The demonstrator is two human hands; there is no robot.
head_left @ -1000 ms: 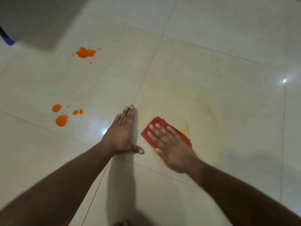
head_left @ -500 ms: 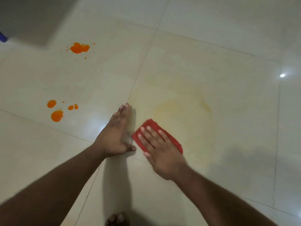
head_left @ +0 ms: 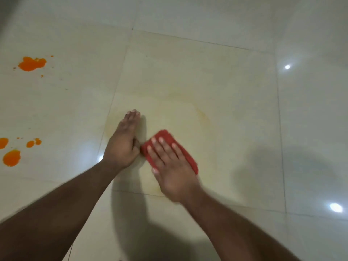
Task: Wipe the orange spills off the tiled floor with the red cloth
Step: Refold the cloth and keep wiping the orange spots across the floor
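Note:
The folded red cloth [head_left: 189, 159] lies on the cream tiled floor [head_left: 188, 76], and my right hand [head_left: 169, 166] presses flat on it with straight fingers. My left hand [head_left: 123, 142] rests flat on the tile just left of the cloth, fingers pointing away, its thumb near the cloth's edge. A faint yellowish smear [head_left: 203, 117] rings the tile around the cloth. An orange spill [head_left: 32, 63] sits at the far left, and a lower group of orange spots [head_left: 11, 157] lies near the left edge.
Bright ceiling-light reflections [head_left: 287, 67] shine on the glossy tiles at the right. Dark grout lines [head_left: 120, 76] run between the tiles. My shadow [head_left: 150, 232] falls across the floor at the bottom.
My right hand has slid the red cloth toward my left hand until they nearly touch. The view has shifted right, so the orange spills now sit at the left edge.

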